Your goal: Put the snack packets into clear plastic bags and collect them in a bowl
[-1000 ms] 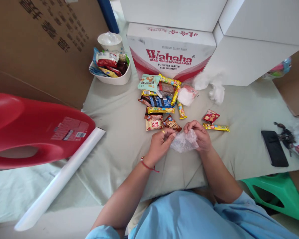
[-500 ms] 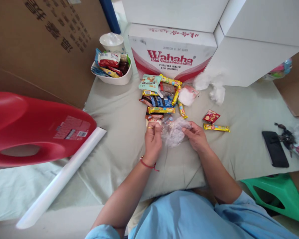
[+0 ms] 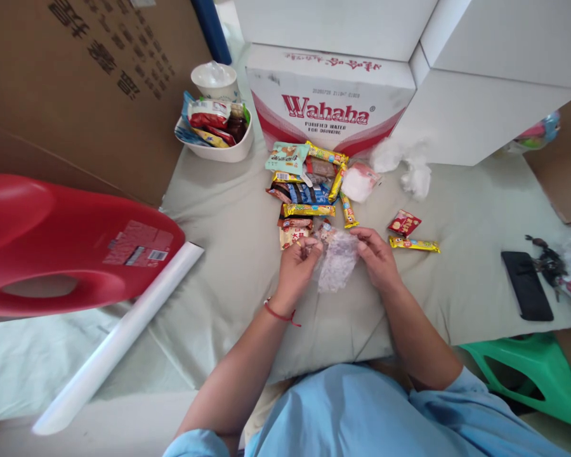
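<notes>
Both my hands pinch a small clear plastic bag over the pale cloth. My left hand grips its left top edge with closed fingers. My right hand grips its right top edge. The bag hangs down between them, crumpled. Just beyond my hands lies a pile of wrapped snacks. A red snack packet and a yellow snack bar lie to the right of my right hand.
A white bowl of snacks and a paper cup stand at the back left. A Wahaha box stands behind the pile. A red stool and a white roll are left; a black phone and keys right.
My hands rose toward the snack pile with the bag bunched up, then came back slightly; the bag now hangs longer and flatter between them.
</notes>
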